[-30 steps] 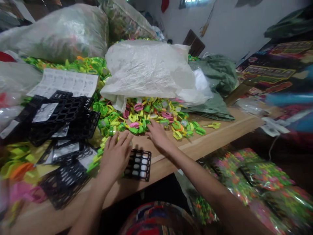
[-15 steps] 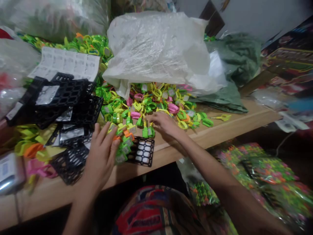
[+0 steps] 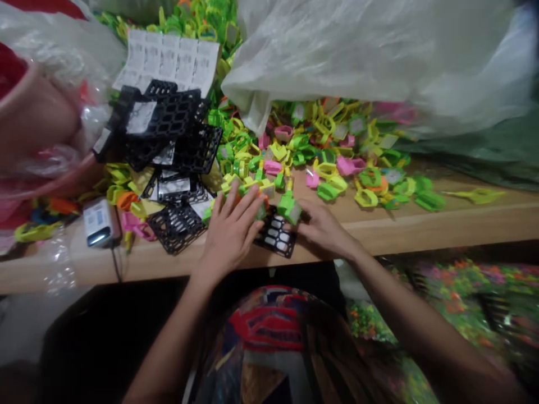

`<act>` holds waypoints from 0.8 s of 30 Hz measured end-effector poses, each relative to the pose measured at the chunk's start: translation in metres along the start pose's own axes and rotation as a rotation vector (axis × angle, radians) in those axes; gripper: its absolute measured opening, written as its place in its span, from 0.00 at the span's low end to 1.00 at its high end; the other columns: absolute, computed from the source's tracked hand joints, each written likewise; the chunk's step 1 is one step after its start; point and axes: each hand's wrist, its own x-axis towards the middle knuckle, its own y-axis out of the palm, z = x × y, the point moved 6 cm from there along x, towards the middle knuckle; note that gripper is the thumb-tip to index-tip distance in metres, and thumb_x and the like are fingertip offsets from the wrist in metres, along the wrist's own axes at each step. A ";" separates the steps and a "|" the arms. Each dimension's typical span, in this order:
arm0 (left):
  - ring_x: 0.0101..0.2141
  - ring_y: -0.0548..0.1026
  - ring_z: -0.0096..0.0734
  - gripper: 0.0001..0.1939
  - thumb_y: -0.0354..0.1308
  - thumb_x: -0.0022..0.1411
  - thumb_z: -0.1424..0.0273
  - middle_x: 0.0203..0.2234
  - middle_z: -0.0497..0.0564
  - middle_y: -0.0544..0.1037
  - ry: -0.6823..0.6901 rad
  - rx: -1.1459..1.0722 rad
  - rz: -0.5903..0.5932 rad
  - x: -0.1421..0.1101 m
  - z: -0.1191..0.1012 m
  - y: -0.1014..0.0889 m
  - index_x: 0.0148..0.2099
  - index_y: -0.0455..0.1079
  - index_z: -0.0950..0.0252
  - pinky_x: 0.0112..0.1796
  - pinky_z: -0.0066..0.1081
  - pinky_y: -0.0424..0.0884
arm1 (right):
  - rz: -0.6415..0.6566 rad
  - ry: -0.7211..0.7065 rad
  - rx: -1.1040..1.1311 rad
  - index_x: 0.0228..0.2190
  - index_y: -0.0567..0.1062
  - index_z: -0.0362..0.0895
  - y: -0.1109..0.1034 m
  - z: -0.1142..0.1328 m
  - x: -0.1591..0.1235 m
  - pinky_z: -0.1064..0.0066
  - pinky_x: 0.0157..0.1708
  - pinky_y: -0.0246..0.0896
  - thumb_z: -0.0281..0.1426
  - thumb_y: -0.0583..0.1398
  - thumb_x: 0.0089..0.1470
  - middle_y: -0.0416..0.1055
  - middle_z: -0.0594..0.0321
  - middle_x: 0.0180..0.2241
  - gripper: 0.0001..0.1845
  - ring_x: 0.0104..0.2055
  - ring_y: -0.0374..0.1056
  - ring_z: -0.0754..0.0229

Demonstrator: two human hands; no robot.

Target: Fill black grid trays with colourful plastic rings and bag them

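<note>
My left hand (image 3: pixel 231 233) lies spread over a block of small green, yellow and orange plastic toy watches, its fingers stretched out and partly hiding them. Under that block is a black grid tray (image 3: pixel 290 245) whose uncovered cells show white spots. My right hand (image 3: pixel 322 227) is closed on a green toy watch (image 3: pixel 289 207) just above the tray's right side. Its fingertips are partly hidden behind the piece. Beyond both hands, a loose heap of toy watches (image 3: pixel 326 171) in green, yellow and pink spreads over the wooden table (image 3: pixel 366 235).
A stack of black grid trays (image 3: pixel 164 120) and a sheet of white labels (image 3: pixel 172 59) lie to the left. A white device with a cable (image 3: pixel 100 224) sits near the front edge. A big translucent bag (image 3: pixel 357 50) covers the back, and a pink basin (image 3: pixel 37 123) stands far left.
My right hand has come from the heap toward me to the tray, bringing a green toy watch. My left hand stays on the block of watches. The view has turned left and closer.
</note>
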 end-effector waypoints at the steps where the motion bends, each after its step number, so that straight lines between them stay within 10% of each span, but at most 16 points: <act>1: 0.73 0.45 0.46 0.26 0.41 0.77 0.61 0.71 0.49 0.58 0.006 0.037 0.036 0.003 0.000 0.005 0.72 0.56 0.57 0.70 0.54 0.45 | 0.012 0.032 0.083 0.37 0.75 0.44 0.015 0.000 -0.004 0.69 0.39 0.67 0.31 0.64 0.56 0.75 0.63 0.35 0.06 0.37 0.71 0.58; 7: 0.72 0.50 0.45 0.25 0.40 0.77 0.62 0.71 0.46 0.59 0.030 0.108 0.054 0.006 0.000 0.012 0.72 0.57 0.58 0.69 0.50 0.47 | 0.080 0.220 0.349 0.31 0.73 0.44 0.075 -0.013 -0.015 0.67 0.33 0.71 0.33 0.60 0.58 0.75 0.62 0.28 0.06 0.29 0.73 0.58; 16: 0.72 0.49 0.48 0.26 0.38 0.77 0.59 0.71 0.47 0.59 0.016 0.079 0.061 0.002 -0.003 0.008 0.72 0.57 0.58 0.69 0.57 0.47 | -0.003 -0.223 -0.226 0.36 0.71 0.44 0.082 -0.002 -0.024 0.64 0.44 0.68 0.18 0.51 0.46 0.73 0.55 0.37 0.17 0.41 0.69 0.54; 24: 0.71 0.52 0.55 0.31 0.38 0.75 0.53 0.71 0.53 0.59 0.008 0.102 -0.020 0.015 -0.019 0.013 0.71 0.60 0.62 0.67 0.62 0.47 | 0.213 -0.225 -0.393 0.42 0.72 0.42 0.096 -0.010 -0.016 0.63 0.52 0.66 0.16 0.53 0.41 0.74 0.52 0.45 0.24 0.49 0.68 0.52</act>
